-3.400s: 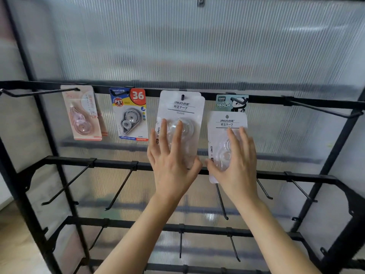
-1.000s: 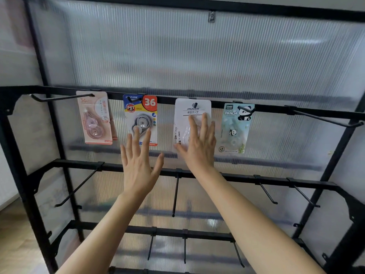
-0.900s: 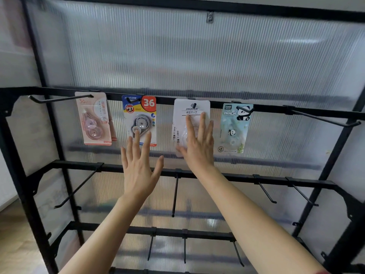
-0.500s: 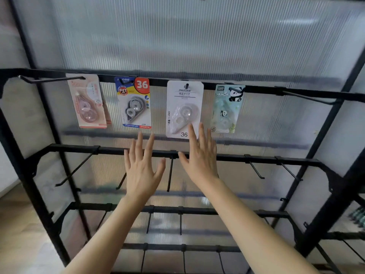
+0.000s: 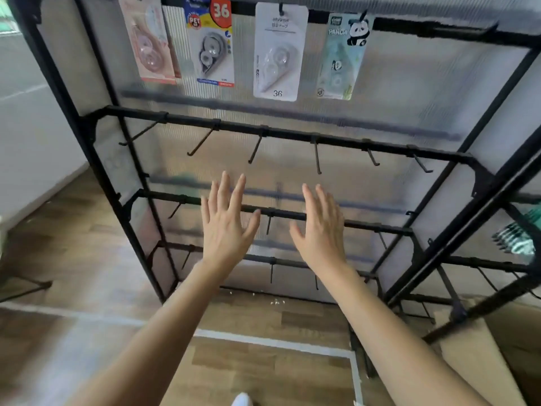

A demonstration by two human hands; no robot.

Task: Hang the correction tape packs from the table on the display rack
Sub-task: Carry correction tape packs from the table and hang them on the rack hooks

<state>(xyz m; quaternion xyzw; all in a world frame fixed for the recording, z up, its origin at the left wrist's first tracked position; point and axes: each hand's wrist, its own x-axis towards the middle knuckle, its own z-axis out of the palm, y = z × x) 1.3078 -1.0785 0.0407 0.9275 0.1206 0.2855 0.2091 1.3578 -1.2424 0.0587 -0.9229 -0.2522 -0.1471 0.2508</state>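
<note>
step: between hangings, four packs (image 5: 279, 51) hung on display rack (image 5: 281, 133) | left hand (image 5: 225, 221), right hand (image 5: 322, 227) were released, empty | next: likely counter pickup

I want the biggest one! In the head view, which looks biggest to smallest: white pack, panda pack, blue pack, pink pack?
1. white pack
2. panda pack, slightly smaller
3. blue pack and pink pack: look alike, both cut off at the picture's top, so unranked.

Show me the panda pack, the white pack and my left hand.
panda pack (image 5: 341, 54), head view, card's middle.
white pack (image 5: 279, 51), head view, card's middle.
left hand (image 5: 225, 230), head view, back of hand.
</note>
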